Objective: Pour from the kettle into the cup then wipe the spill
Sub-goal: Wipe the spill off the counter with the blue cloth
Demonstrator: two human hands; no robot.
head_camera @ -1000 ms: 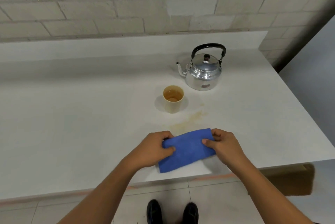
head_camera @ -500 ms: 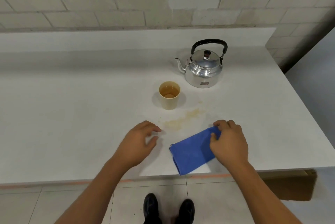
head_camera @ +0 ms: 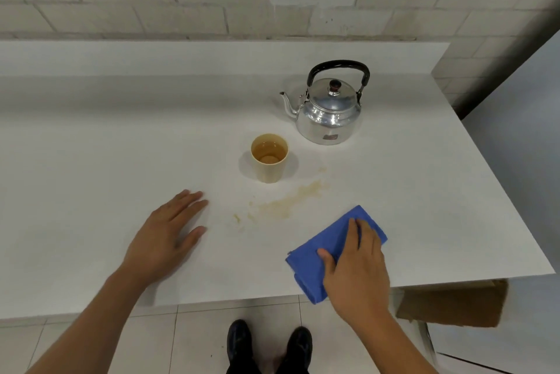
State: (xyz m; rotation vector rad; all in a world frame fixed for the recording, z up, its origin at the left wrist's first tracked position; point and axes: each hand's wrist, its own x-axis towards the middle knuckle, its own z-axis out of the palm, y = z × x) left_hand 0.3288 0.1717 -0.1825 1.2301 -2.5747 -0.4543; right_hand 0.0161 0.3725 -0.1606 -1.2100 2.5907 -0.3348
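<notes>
A shiny metal kettle (head_camera: 328, 113) with a black handle stands upright at the back right of the white table (head_camera: 91, 161). In front of it, to the left, a beige cup (head_camera: 269, 158) holds brownish liquid. A thin brown spill (head_camera: 288, 201) streaks the table just in front of the cup. A folded blue cloth (head_camera: 321, 249) lies near the table's front edge, right of the spill and apart from it. My right hand (head_camera: 354, 267) presses down on the cloth, thumb and fingers spread over it. My left hand (head_camera: 165, 240) rests flat on the table, left of the spill, holding nothing.
A brick wall runs behind the table's raised back ledge (head_camera: 212, 55). The table's right edge drops off beside a grey panel (head_camera: 521, 131). A brown cardboard box (head_camera: 454, 304) sits under the front right corner. My shoes (head_camera: 269, 346) stand on the tiled floor.
My left hand let go of the cloth and moved left to lie flat on the table. My right hand slid the cloth to the right and now presses on it alone.
</notes>
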